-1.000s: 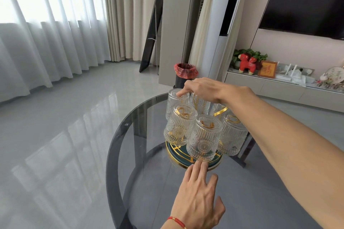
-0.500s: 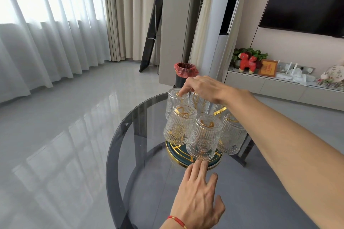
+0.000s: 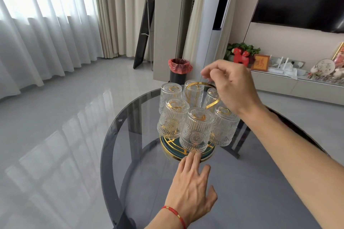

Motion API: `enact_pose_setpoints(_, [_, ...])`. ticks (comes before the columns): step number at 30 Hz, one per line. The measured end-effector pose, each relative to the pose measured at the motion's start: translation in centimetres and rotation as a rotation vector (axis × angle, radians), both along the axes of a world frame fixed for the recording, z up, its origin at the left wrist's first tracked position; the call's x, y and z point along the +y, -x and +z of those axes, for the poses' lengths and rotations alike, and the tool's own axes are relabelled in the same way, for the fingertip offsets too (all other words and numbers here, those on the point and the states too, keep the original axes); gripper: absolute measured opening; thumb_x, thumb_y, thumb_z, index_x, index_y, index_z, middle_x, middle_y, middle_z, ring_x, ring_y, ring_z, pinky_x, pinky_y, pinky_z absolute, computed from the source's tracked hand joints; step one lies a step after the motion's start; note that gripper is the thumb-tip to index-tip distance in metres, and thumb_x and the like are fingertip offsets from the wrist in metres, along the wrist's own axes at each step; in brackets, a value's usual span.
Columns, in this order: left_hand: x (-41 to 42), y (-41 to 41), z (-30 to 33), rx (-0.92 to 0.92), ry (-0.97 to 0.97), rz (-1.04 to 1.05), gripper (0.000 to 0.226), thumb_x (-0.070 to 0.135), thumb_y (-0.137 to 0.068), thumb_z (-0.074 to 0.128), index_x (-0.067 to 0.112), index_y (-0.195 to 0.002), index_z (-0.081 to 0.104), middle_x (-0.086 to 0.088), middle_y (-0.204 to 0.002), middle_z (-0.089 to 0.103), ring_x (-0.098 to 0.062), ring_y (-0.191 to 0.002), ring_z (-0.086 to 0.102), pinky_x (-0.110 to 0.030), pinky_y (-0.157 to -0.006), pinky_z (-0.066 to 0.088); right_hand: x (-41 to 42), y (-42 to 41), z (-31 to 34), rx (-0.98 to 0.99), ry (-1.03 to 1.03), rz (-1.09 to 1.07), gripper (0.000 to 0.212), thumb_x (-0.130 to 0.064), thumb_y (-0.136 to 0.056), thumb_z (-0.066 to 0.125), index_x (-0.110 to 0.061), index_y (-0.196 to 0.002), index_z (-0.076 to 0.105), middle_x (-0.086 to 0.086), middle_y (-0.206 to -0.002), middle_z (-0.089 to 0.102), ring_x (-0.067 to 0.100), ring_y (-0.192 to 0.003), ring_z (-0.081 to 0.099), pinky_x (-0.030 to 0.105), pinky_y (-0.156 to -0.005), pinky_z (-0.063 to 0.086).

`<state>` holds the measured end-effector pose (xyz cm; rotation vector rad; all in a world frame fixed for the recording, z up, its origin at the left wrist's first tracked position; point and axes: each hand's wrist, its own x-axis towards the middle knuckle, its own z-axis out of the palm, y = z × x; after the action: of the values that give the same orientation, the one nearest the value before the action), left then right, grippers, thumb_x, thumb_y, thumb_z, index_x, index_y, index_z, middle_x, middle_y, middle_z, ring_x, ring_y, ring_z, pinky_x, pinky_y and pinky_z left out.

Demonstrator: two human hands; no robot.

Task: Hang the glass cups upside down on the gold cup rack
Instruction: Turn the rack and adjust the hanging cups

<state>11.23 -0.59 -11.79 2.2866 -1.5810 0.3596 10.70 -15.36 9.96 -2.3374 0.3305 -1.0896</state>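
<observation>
The gold cup rack [image 3: 214, 103] stands on a round dark glass table [image 3: 109, 135], with a gold loop handle on top and a green, gold-rimmed base [image 3: 168, 148]. Several ribbed glass cups hang upside down on it; the nearest cup [image 3: 196, 132] faces me, and another [image 3: 170, 94] is at the back left. My right hand [image 3: 232, 87] hovers just above the handle and back cups, fingers loosely bent, holding nothing. My left hand [image 3: 189, 189] lies flat on the table, fingers spread, its fingertips at the base's front rim.
Behind the table stands a black bin with a red bag [image 3: 179, 70]. A low cabinet [image 3: 279, 83] with a red toy horse and ornaments runs along the right wall under a dark screen. White curtains cover the windows at the left above a glossy grey floor.
My right hand has let go of the back-left cup and risen to the right, above the rack's handle. My left hand has stayed at the base.
</observation>
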Motion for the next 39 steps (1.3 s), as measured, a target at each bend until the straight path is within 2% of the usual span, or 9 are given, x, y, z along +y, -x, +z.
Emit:
enact_pose_setpoints(2, [0.0,0.0,-0.1,0.003,0.001,0.001,0.047,0.048,-0.082,0.054,0.015,-0.115,0.066,-0.021,-0.144,0.054,-0.040,-0.137,0.048,-0.049,-0.115,0.041,1.4,0.6,-1.5,0.158,0.117,0.023,0.027,-0.023,-0.097,0.053,-0.016,-0.104,0.079,0.004,-0.100,0.077,0.023,-0.095,0.071,0.047,-0.083,0.057])
enact_pose_setpoints(5, [0.0,0.0,-0.2,0.024,0.020,-0.011,0.046,0.046,-0.083,0.053,0.013,-0.113,0.064,-0.022,-0.143,0.053,-0.041,-0.136,0.046,-0.049,-0.114,0.041,3.2,0.6,-3.5,0.441,0.341,0.037,0.038,-0.037,-0.100,0.053,-0.026,-0.132,0.068,-0.003,-0.130,0.066,0.017,-0.125,0.054,0.048,-0.109,0.041])
enact_pose_setpoints(8, [-0.1,0.0,-0.3,0.047,0.024,-0.027,0.046,0.044,-0.085,0.051,0.012,-0.116,0.062,-0.022,-0.145,0.049,-0.041,-0.138,0.041,-0.048,-0.116,0.036,4.2,0.2,-4.9,0.619,0.439,-0.028,0.056,-0.055,-0.099,0.043,-0.036,-0.152,0.046,0.003,-0.148,0.054,0.024,-0.137,0.043,0.048,-0.113,0.031])
enact_pose_setpoints(12, [-0.2,-0.1,-0.2,0.057,0.022,-0.031,0.047,0.044,-0.086,0.050,0.013,-0.119,0.062,-0.020,-0.147,0.047,-0.039,-0.141,0.038,-0.047,-0.118,0.033,4.9,-0.5,-6.0,0.789,0.498,-0.087,0.070,-0.068,-0.097,0.030,-0.038,-0.160,0.022,0.016,-0.153,0.047,0.036,-0.142,0.037,0.055,-0.118,0.022])
enact_pose_setpoints(16, [-0.3,-0.1,-0.1,0.065,0.002,-0.039,0.048,0.045,-0.088,0.046,0.014,-0.123,0.059,-0.017,-0.147,0.044,-0.037,-0.141,0.034,-0.046,-0.119,0.030,5.2,-0.8,-6.3,0.783,0.526,-0.101,0.075,-0.069,-0.095,0.029,-0.037,-0.162,0.019,0.019,-0.150,0.050,0.036,-0.144,0.038,0.064,-0.122,0.013])
enact_pose_setpoints(22, [-0.3,-0.1,-0.1,0.062,0.043,-0.052,0.044,0.043,-0.085,0.049,0.014,-0.117,0.060,-0.012,-0.133,0.049,-0.033,-0.125,0.044,-0.044,-0.112,0.037,6.2,-1.0,-6.6,0.721,0.559,-0.100,0.073,-0.067,-0.094,0.032,-0.037,-0.160,0.026,0.019,-0.143,0.050,0.035,-0.139,0.040,0.065,-0.119,0.018])
enact_pose_setpoints(28, [-0.4,-0.2,-0.4,0.064,0.093,-0.068,0.042,0.040,-0.081,0.053,0.013,-0.112,0.061,-0.010,-0.126,0.052,-0.033,-0.117,0.048,-0.043,-0.107,0.041,6.9,-1.6,-6.9,0.694,0.591,-0.129,0.071,-0.062,-0.094,0.038,-0.031,-0.157,0.032,0.021,-0.133,0.051,0.036,-0.128,0.043,0.061,-0.116,0.024])
enact_pose_setpoints(39, [-0.1,-0.1,-0.1,0.078,0.074,-0.072,0.050,0.041,-0.084,0.052,0.014,-0.126,0.058,-0.011,-0.130,0.055,-0.033,-0.122,0.048,-0.043,-0.110,0.041,7.1,-1.4,-7.1,0.703,0.667,-0.162,0.071,-0.060,-0.094,0.039,-0.030,-0.158,0.029,0.020,-0.134,0.053,0.038,-0.130,0.043,0.067,-0.118,0.018])
